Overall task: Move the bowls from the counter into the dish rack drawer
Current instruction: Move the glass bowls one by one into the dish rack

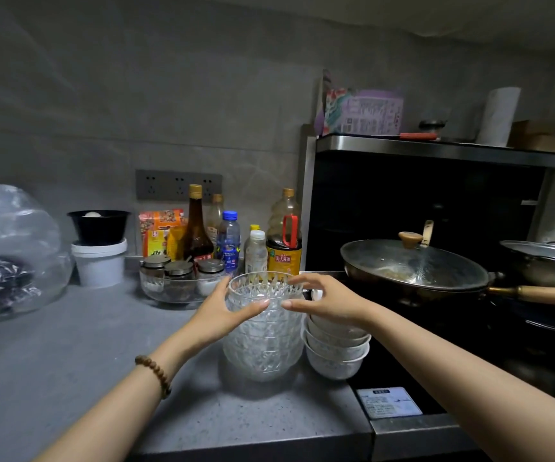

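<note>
A stack of clear cut-glass bowls [264, 341] stands on the grey counter [103, 355], near its front edge. Just to the right of it, touching, is a shorter stack of white patterned bowls [336, 356]. My left hand [228, 310] cups the left side of the top glass bowls, thumb in front and fingers behind the rim. My right hand [326, 300] comes in from the right above the white bowls, fingers spread, its thumb and fingertips at the glass rim. The dish rack drawer is not in view.
Behind the bowls are a glass tray of spice jars [178, 281] and several sauce and oil bottles [284, 238]. A lidded wok [412, 266] with a wooden handle sits on the black stove at right. A white tub [99, 261] and a plastic bag [13, 251] stand at left.
</note>
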A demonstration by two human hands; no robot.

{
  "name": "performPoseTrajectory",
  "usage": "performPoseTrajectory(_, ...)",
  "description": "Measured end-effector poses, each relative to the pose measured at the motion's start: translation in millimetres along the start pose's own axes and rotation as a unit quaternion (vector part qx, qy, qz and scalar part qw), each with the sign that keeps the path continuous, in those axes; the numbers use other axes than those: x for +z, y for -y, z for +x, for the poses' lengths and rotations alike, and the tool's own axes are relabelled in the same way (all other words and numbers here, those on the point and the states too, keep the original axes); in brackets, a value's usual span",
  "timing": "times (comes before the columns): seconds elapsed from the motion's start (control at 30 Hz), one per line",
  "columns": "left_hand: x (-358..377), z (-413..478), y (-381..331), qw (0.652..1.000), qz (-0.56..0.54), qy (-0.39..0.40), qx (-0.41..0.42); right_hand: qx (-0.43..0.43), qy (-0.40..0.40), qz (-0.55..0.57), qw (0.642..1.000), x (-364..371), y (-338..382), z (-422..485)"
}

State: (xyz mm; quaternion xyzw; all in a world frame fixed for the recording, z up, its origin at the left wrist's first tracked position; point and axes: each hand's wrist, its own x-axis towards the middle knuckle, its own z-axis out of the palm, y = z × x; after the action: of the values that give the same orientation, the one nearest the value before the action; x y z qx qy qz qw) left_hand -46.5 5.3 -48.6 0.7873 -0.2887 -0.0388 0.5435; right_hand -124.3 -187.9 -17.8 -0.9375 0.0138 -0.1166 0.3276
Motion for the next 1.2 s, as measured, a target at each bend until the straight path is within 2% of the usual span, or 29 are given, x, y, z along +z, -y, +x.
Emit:
performPoseTrajectory(0.3, -2, 0, -11, 0.996, -0.019, -0.063, 0.059, -0.044, -0.087, 0.073, 0.993, -2, 3, 2)
performPoseTrajectory(0.43, 4, -4, -37, 0.981, -0.131, -0.092, 0.112, -0.094, -0.123, 0.135, 0.979, -20, 25, -14)
performPoseTrajectory(0.57, 30, -14, -67, 0.958, -0.247, -0.089, 0.113, -0.098, -0.154, 0.234, 0.955, -32, 33, -44)
performPoseTrajectory(0.63, 48, -23, -80, 0.946, -0.303, -0.055, 0.1, -0.078, -0.154, 0.226, 0.959, -43, 30, -66)
performPoseTrajectory(0.77, 86, -41, -101, 0.922, -0.379, 0.067, 0.04, -0.08, -0.145, 0.123, 0.979, -72, 20, -122)
performPoseTrajectory(0.83, 109, -48, -105, 0.923, -0.361, 0.13, 0.012, -0.074, -0.133, 0.105, 0.983, -85, 14, -154)
performPoseTrajectory(1.0, 169, -75, -117, 0.909, -0.298, 0.291, -0.022, -0.025, -0.089, 0.146, 0.985, -99, -20, -222)
performPoseTrajectory(1.2, 237, -99, -95, 0.885, -0.213, 0.41, -0.052, 0.088, -0.08, 0.22, 0.968, -92, -79, -280)
